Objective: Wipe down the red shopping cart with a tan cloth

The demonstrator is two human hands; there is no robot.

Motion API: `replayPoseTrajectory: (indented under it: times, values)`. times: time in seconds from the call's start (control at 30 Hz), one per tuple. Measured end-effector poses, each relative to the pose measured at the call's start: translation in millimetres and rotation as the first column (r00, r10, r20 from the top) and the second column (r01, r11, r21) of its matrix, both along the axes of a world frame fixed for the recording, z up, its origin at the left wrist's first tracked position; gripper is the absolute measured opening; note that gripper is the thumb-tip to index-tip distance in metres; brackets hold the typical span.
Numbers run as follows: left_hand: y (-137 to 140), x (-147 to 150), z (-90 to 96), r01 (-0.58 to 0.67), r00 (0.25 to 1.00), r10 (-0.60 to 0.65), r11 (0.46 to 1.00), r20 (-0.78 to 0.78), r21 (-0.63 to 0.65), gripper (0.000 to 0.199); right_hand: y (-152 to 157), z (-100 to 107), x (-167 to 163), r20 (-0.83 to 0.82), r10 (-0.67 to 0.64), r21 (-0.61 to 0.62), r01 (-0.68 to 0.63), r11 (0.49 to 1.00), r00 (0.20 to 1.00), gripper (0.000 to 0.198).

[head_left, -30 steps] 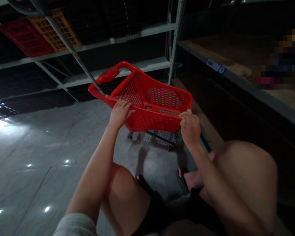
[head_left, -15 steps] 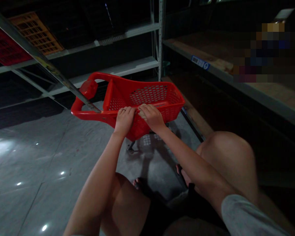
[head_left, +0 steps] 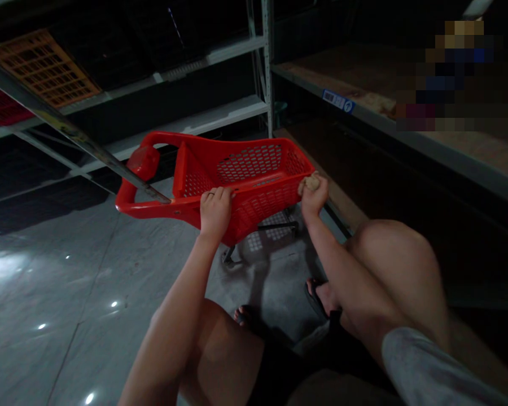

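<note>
A red plastic shopping cart [head_left: 245,194] with perforated walls stands in front of my knees. My left hand [head_left: 215,210] is closed over its near rim, around the middle of that side. At the right-hand end of the same rim, by the corner, my right hand [head_left: 315,196] is closed around a crumpled beige cloth [head_left: 312,181], which lies against the rim. Through the loop of the cart's handle [head_left: 144,163] I can see grey floor. Nothing lies inside the part of the basket that shows.
A metal pole [head_left: 88,141] slants from the upper left down to the cart's handle side. Metal shelving [head_left: 220,121] stands behind, with an orange crate [head_left: 46,67] and a red crate [head_left: 4,104]. A wooden shelf [head_left: 334,65] with a blue label runs along the right. Grey floor [head_left: 88,282] lies left.
My right hand has slid rightward along the rim with the cloth, from beside my left hand to the corner. My left hand keeps its place on the rim. The view has shifted slightly.
</note>
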State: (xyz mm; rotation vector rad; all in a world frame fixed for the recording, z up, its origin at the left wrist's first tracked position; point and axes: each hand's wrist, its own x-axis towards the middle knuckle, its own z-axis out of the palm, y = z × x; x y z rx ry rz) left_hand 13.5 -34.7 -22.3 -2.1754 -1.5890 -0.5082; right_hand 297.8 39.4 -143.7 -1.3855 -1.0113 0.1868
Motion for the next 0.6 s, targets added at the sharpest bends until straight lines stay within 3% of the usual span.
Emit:
replayPoseTrajectory:
  times: [0.1, 0.2, 0.27, 0.33, 0.37, 0.43, 0.5, 0.6]
  values:
    - [0.1, 5.0, -0.8, -0.015, 1.000, 0.015, 1.000, 0.025, -0.011, 0.030, -16.0, 3.4, -48.5, -0.066, -0.025, 0.006, 0.025, 1.000, 0.998, 0.024]
    - [1.7, 6.9, -0.2, -0.015, 0.999, 0.015, 1.000, 0.029, -0.011, 0.029, -46.4, 9.8, -114.5, 0.053, 0.229, -0.003, -0.229, 0.973, 0.972, 0.026]
    - [2.4, 6.9, 1.0, -0.009, 1.000, 0.009, 1.000, 0.020, -0.019, 0.031, -66.2, 12.0, -150.9, 0.124, 0.426, -0.038, -0.425, 0.905, 0.896, 0.029]
    - [2.1, 5.9, 2.6, -0.005, 1.000, 0.005, 0.999, 0.003, -0.043, 0.033, -77.5, 12.4, -168.5, 0.140, 0.530, -0.033, -0.531, 0.847, 0.836, 0.033]
    - [1.7, 5.0, 3.3, 0.001, 1.000, -0.001, 0.999, -0.009, -0.054, 0.035, -78.3, 11.9, -168.3, 0.124, 0.530, -0.013, -0.533, 0.846, 0.839, 0.032]
    - [0.5, 2.7, 4.2, 0.020, 0.999, -0.022, 0.998, -0.035, -0.068, 0.037, -69.2, 9.5, -150.0, 0.048, 0.422, 0.026, -0.424, 0.905, 0.905, 0.028]
    - [-1.0, 0.1, 4.1, 0.047, 0.998, -0.050, 0.996, -0.049, -0.073, 0.039, -48.1, 4.7, -113.3, -0.064, 0.199, 0.029, -0.198, 0.980, 0.978, 0.025]
    - [-3.2, -1.8, 3.0, 0.063, 0.997, -0.066, 0.995, -0.031, -0.079, 0.039, -10.1, -3.9, -50.9, -0.155, -0.067, 0.031, 0.073, 0.997, 0.986, 0.028]
